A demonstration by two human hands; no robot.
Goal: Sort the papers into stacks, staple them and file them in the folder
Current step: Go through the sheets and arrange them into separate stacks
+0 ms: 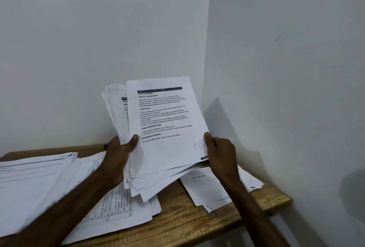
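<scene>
Scattered papers, wooden table, white corner walls, perhaps pen

Quick count: two hands, a left hand and a right hand, one fanned bundle of printed sheets, three paper piles around it at 8, 7 and 5 o'clock, one wooden table, one unidentifiable small blue thing.

Two white walls are recorded: a left wall and a right wall, joined at a vertical corner. A wooden table with visible grain is set into that corner. Faint scuff marks are noted on both walls. Grey shadows are cast on the right wall.
</scene>
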